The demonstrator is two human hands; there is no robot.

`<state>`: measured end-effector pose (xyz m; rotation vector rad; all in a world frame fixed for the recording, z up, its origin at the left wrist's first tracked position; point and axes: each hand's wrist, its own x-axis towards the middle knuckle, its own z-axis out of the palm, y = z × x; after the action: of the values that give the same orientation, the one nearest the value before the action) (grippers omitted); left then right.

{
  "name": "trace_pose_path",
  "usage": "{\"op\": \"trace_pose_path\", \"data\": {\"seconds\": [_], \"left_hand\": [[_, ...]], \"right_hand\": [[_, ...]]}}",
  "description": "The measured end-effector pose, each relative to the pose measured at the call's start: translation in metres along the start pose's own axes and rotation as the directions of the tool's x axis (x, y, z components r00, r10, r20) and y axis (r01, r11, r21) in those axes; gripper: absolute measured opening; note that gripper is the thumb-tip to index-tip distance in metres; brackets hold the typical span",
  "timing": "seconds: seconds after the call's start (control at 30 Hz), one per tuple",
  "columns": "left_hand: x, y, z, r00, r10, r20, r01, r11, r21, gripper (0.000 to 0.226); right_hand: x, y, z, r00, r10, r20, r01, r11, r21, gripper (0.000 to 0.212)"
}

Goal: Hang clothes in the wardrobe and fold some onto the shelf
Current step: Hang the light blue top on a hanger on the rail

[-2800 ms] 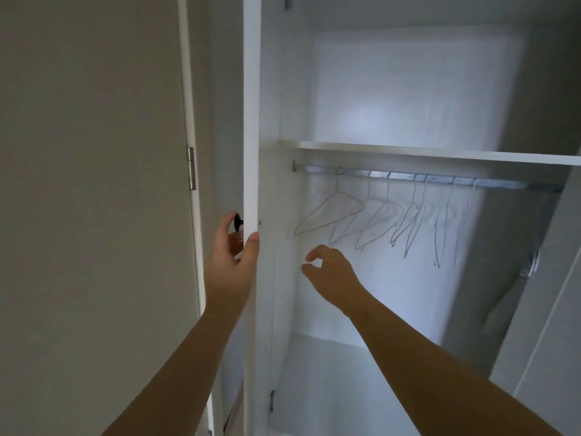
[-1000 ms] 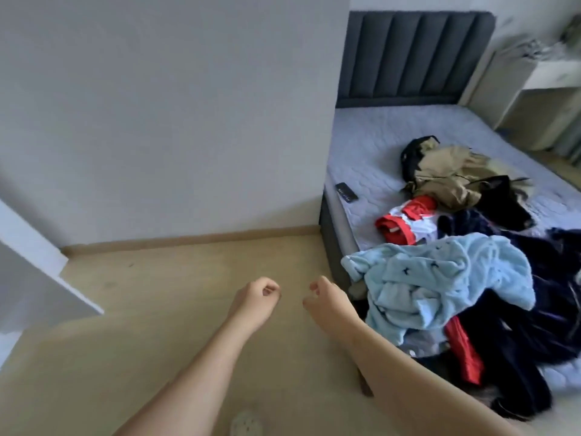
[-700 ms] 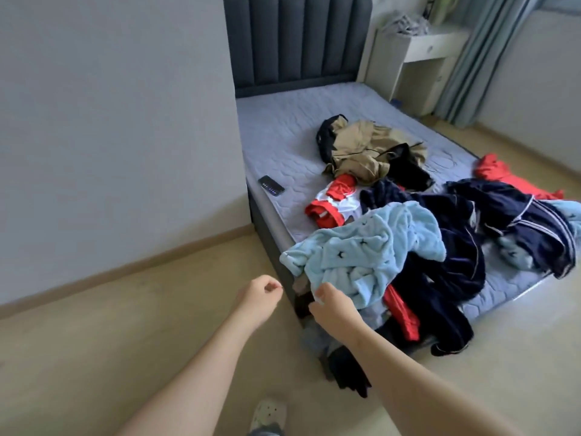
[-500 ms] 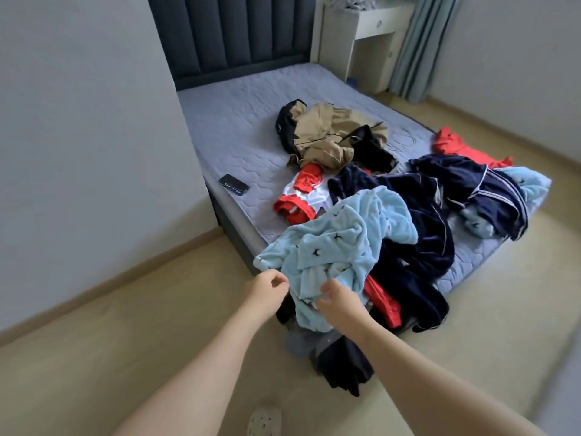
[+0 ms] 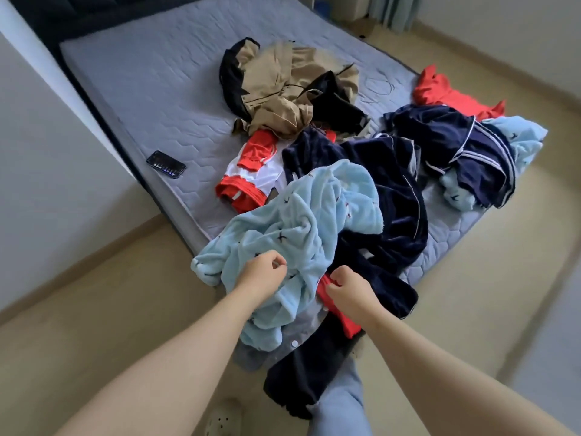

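Observation:
A pile of clothes lies at the near corner of the bed (image 5: 151,89). On top is a light blue fleece garment (image 5: 301,221) that spills over the mattress edge. My left hand (image 5: 261,275) hovers over its lower part with loosely curled fingers and holds nothing. My right hand (image 5: 350,292), likewise loosely curled and holding nothing, is just right of it, above a red garment (image 5: 349,327) and a dark navy velvet garment (image 5: 396,199). The wardrobe is out of view.
Further back on the mattress lie a tan jacket (image 5: 283,86), a red and white shirt (image 5: 251,174), another navy garment (image 5: 456,143), a red cloth (image 5: 446,96) and a phone (image 5: 166,164). A wall (image 5: 47,146) stands left. My leg (image 5: 339,401) and a slipper (image 5: 223,416) are below.
I have turned from the wardrobe to the bed and stepped close. Both hands have moved forward and now hang right over the clothes pile.

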<state>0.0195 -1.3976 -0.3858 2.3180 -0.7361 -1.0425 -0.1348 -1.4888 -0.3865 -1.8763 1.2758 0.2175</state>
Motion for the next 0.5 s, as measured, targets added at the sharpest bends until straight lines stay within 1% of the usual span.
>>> {"op": "trace_pose_path", "data": {"seconds": [0.1,0.2,0.27,0.33,0.37,0.43,0.5], "left_hand": [[0.035,0.024,0.030,0.994,-0.092,-0.061,0.091,0.996,-0.017,0.015],[0.076,0.048,0.062,0.984,-0.135,-0.119,0.136,0.991,0.003,0.025],[0.106,0.063,0.081,0.980,-0.119,-0.159,0.132,0.988,0.074,0.042],[0.132,0.069,0.092,0.982,-0.093,-0.164,0.123,0.975,0.184,0.063],[0.147,0.070,0.099,0.981,-0.104,-0.163,0.135,0.971,0.195,0.071],[0.174,0.066,0.106,0.966,-0.191,-0.173,0.214,0.969,0.127,0.082],[0.192,0.057,0.111,0.933,-0.326,-0.155,0.326,0.945,-0.026,0.090]], "right_hand": [[0.043,0.011,-0.024,0.995,-0.031,0.090,0.035,0.999,-0.042,0.019],[0.087,0.022,-0.042,0.981,-0.067,0.182,0.081,0.994,-0.072,0.024],[0.116,0.030,-0.053,0.971,-0.075,0.227,0.095,0.992,-0.078,0.027],[0.137,0.036,-0.063,0.967,-0.068,0.247,0.094,0.991,-0.093,0.028],[0.148,0.042,-0.067,0.966,-0.060,0.250,0.089,0.990,-0.105,0.029],[0.165,0.055,-0.073,0.965,-0.049,0.256,0.083,0.989,-0.124,0.030],[0.175,0.067,-0.075,0.961,-0.024,0.275,0.063,0.989,-0.134,0.030]]}}
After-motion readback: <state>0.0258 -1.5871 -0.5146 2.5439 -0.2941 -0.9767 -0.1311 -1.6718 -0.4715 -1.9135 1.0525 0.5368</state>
